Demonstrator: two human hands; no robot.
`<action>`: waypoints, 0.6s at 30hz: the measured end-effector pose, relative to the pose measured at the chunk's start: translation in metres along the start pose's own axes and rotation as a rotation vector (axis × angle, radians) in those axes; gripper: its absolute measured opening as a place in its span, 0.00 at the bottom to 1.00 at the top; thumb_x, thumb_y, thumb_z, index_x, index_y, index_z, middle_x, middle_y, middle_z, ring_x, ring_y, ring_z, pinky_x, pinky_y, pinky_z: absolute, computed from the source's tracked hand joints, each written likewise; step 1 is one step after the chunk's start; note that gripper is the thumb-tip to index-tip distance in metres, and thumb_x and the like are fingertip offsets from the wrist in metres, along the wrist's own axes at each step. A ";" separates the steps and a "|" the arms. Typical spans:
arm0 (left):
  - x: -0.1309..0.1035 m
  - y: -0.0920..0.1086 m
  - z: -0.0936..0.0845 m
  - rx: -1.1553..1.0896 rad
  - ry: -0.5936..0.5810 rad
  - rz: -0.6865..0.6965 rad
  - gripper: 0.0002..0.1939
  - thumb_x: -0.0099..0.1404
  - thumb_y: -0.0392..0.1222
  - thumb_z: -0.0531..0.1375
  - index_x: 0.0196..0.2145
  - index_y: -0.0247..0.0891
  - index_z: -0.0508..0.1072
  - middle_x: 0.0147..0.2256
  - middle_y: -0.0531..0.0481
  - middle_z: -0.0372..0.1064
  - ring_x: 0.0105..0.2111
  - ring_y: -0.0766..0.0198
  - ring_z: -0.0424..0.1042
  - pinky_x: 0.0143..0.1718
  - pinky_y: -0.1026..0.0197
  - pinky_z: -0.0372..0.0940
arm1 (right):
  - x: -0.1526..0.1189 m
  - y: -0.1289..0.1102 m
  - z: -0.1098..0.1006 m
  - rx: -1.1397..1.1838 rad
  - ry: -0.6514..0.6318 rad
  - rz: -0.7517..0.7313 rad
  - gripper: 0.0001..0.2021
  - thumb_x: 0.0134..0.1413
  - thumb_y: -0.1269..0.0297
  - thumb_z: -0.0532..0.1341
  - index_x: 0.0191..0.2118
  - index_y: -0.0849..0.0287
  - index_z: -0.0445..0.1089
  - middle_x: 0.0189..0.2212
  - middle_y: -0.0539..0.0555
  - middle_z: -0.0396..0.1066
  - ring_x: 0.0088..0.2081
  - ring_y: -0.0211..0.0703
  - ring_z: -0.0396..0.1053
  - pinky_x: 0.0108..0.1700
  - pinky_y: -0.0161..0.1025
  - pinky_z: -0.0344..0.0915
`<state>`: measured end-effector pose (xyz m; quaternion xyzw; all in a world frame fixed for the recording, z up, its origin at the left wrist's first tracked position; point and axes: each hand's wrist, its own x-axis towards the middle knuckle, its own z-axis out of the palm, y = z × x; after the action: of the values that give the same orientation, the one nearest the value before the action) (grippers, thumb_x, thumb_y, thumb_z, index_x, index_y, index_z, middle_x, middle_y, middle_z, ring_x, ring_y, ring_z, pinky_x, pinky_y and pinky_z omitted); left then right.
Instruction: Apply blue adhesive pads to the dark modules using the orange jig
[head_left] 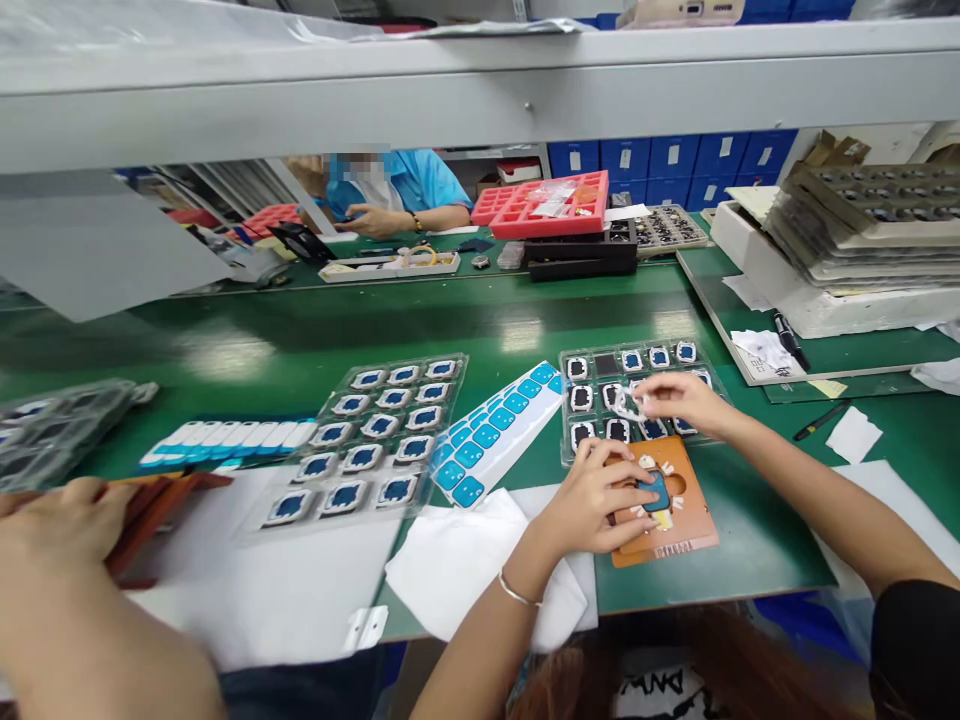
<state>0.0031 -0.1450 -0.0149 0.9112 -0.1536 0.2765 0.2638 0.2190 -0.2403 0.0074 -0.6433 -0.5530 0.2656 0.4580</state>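
My left hand, with a bracelet at the wrist, lies spread over an orange plate. Its fingertips touch or nearly touch a blue rounded piece on that plate. Up and to the right, my right hand pinches a thin, crumpled, whitish clear piece above a clear tray of dark-centred, pale-rimmed parts. A sheet of blue stickers lies left of this tray.
Another person's blurred hand rests at an orange-brown fixture. A second parts tray, white cloth and pen lie around. A person sits opposite, beneath the overhead shelf.
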 end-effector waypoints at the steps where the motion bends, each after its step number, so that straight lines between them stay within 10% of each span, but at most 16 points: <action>1: 0.000 0.000 -0.001 0.000 -0.003 0.000 0.11 0.66 0.50 0.60 0.40 0.45 0.78 0.42 0.52 0.78 0.47 0.54 0.64 0.47 0.49 0.55 | -0.018 -0.004 0.000 0.023 -0.021 0.002 0.18 0.55 0.49 0.64 0.42 0.58 0.76 0.29 0.51 0.73 0.30 0.40 0.71 0.33 0.40 0.71; 10: 0.001 0.000 -0.002 0.019 -0.020 0.004 0.09 0.65 0.47 0.62 0.38 0.42 0.78 0.41 0.50 0.78 0.47 0.53 0.65 0.47 0.49 0.54 | -0.081 -0.022 0.005 -0.123 -0.241 -0.240 0.09 0.58 0.57 0.66 0.34 0.58 0.74 0.19 0.44 0.61 0.20 0.31 0.56 0.22 0.32 0.54; 18: 0.002 0.000 -0.006 -0.001 0.008 0.040 0.16 0.69 0.53 0.56 0.38 0.40 0.77 0.38 0.48 0.77 0.45 0.54 0.65 0.46 0.49 0.57 | -0.085 -0.028 0.002 -0.425 -0.153 -0.280 0.17 0.56 0.51 0.65 0.44 0.57 0.71 0.40 0.56 0.66 0.38 0.43 0.66 0.38 0.41 0.66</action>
<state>0.0023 -0.1422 -0.0091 0.9067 -0.1707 0.2854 0.2595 0.1835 -0.3217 0.0170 -0.6203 -0.7130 0.1254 0.3019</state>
